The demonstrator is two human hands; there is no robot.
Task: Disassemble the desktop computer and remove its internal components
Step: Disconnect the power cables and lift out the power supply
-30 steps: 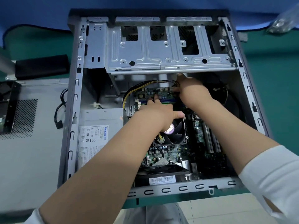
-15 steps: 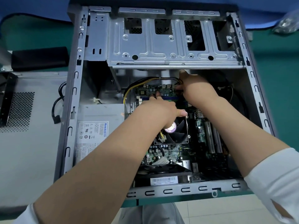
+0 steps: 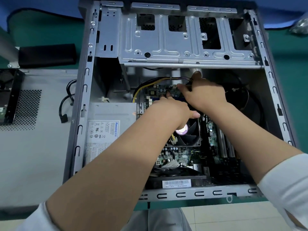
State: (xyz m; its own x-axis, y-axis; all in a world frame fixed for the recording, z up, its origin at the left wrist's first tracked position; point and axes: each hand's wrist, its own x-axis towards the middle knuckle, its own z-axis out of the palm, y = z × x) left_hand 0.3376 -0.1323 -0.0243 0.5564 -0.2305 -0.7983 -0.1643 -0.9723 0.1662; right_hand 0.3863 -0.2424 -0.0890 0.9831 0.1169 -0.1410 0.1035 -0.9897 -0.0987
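Two hands are inside the open computer case (image 3: 86,90), which lies on its side on the green mat (image 3: 286,77). Your right hand (image 3: 205,94) is at the far edge of the motherboard (image 3: 180,157), its fingers curled round the bundle of power cables (image 3: 160,80) at the connector. Your left hand (image 3: 170,109) rests just beside it, fingertips (image 3: 167,95) pressed down on the board, thumb stretched toward the CPU fan (image 3: 191,132).

The case holds one power supply (image 3: 106,130) at its left wall, one motherboard, one CPU fan at the board's centre, and one drive cage (image 3: 183,40) across the far end with four cut-out openings. One barcode label (image 3: 176,182) sits at the near edge.

The drive cage's lower edge overhangs your right hand closely. Open room lies to the right of that hand, toward the case wall. Outside, the removed side panel (image 3: 36,147) lies flat to the left, touching the case.
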